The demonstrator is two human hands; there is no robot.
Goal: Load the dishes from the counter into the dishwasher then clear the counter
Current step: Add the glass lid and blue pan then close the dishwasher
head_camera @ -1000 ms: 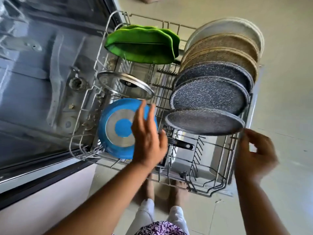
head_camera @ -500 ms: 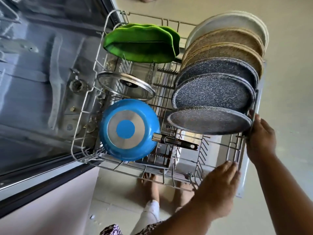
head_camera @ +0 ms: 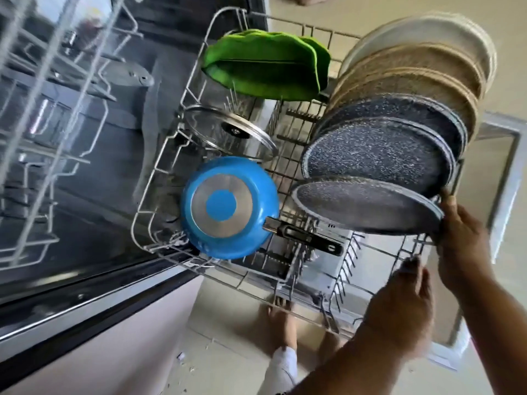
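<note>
**Lower rack loaded, bench not in view**

The dishwasher's lower rack [head_camera: 136,225] stands pulled out over the open door [head_camera: 510,172], and it is well filled. At the near left a blue frying pan [head_camera: 228,206] lies bottom up, with a glass lid [head_camera: 228,132] just beyond it and green leaf-shaped plates [head_camera: 262,69] at the far end. Along the right runs a row of standing plates: dark speckled plates [head_camera: 379,155] nearest, woven-look plates [head_camera: 405,72] behind them, and a white plate [head_camera: 422,32] last.

The left hand [head_camera: 399,312] reaches forward, fingers stretched out to the rack's near right corner. The right hand [head_camera: 462,238] sits at the rack's right rim beside the nearest speckled plate. Its fingers are hidden, so I cannot tell what they hold.

Loading looks largely done. Sliding the rack in probably comes next. The bench cannot be seen, so what remains there is unknown.
</note>
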